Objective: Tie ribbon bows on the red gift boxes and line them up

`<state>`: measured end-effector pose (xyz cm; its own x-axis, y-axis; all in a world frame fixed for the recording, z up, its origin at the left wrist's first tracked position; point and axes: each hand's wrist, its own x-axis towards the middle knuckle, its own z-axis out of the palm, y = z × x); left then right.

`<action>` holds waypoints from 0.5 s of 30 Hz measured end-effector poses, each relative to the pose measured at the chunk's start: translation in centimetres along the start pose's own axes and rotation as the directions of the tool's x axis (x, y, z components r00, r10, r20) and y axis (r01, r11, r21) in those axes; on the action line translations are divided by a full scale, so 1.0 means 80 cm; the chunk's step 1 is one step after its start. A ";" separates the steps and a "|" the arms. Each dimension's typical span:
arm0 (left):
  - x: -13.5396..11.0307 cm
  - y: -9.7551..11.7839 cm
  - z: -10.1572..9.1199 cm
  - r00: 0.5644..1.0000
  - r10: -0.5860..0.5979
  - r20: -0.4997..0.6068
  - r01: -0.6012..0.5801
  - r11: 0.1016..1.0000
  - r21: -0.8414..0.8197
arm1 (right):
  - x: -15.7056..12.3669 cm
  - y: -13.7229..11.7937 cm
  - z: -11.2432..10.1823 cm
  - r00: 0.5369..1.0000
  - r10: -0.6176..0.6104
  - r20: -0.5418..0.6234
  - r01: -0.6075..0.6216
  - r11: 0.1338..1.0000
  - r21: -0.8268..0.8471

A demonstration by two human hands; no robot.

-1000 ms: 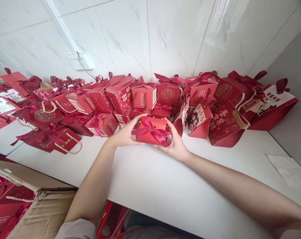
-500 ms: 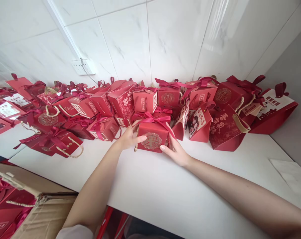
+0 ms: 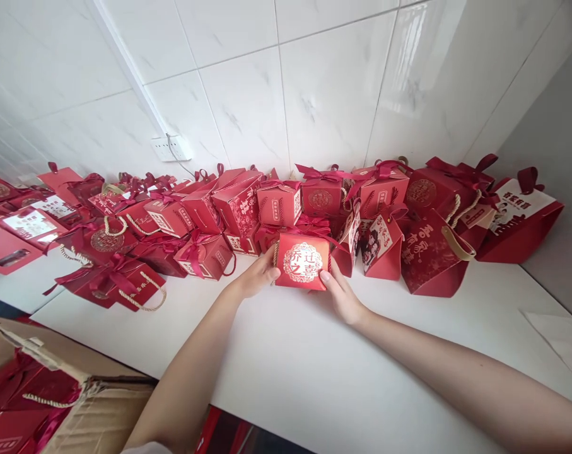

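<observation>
Between my two hands is a small red gift box (image 3: 303, 261), its face with a round gold and white emblem turned up toward me. My left hand (image 3: 257, 274) grips its left side, thumb at the lower left edge. On the right side, my right hand (image 3: 345, 293) holds it with the thumb on the front corner; most of its other fingers are behind the box. A twisted cord runs along the box's left edge. Just behind it stands a red box (image 3: 279, 202) with cord handles, and a picture-printed box (image 3: 349, 239) leans close to my right hand.
Many red gift boxes with ribbons line the white table (image 3: 286, 366) along the tiled wall (image 3: 333, 94). A cardboard carton (image 3: 110, 410) holding more red boxes stands at lower left. A white sheet (image 3: 557, 340) lies at right; a wall socket (image 3: 169, 149) is behind.
The gift box has been tilted, so its emblem face now points up at me and its ribbon bow has gone out of sight behind. The whole view has shifted slightly.
</observation>
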<state>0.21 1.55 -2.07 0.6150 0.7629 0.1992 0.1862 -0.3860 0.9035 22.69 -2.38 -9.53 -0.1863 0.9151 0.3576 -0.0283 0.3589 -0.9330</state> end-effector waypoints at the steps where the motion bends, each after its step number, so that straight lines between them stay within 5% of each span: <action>1: -0.001 0.000 0.000 1.000 -0.003 -0.008 0.003 0.999 0.036 | 0.000 0.000 0.000 1.000 0.004 0.000 -0.004 1.000 0.014; 15: -0.001 -0.013 -0.001 1.000 -0.017 0.018 0.013 0.981 0.194 | 0.008 -0.003 -0.006 0.999 0.019 -0.047 -0.017 0.998 0.053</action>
<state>-0.14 1.94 -3.03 0.6257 0.7598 0.1767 0.3398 -0.4693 0.8151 23.08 -1.81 -9.06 -0.1401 0.9294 0.3413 -0.0768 0.3335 -0.9396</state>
